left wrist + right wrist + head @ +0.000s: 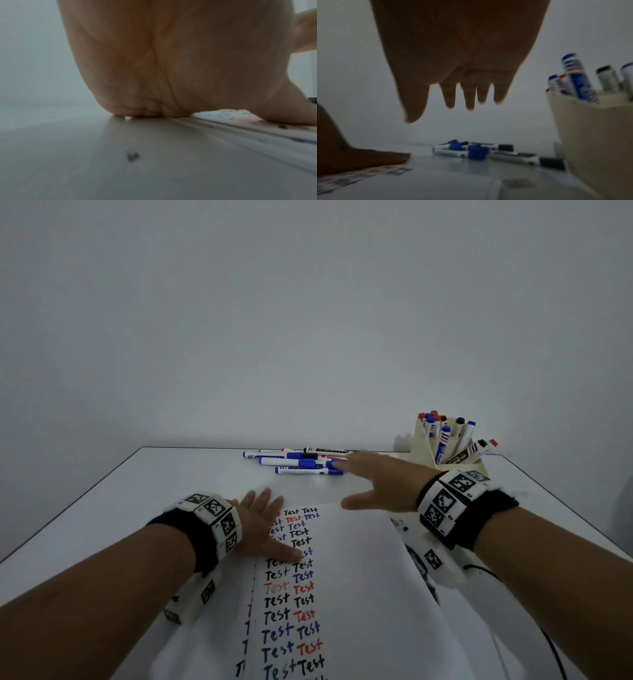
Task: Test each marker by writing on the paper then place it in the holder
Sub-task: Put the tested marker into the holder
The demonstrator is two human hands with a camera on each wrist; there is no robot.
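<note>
My left hand lies flat, pinning the white sheet of "Test"-scribbled paper. My right hand is spread, empty, over the blue- and black-capped markers on the white counter. Risk: they touch, so grabbing one may roll the rest.

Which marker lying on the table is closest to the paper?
The blue-capped marker at the front of the pile: it lies nearest the paper, with the other loose markers behind it.

A white table stands against a plain grey wall.
</note>
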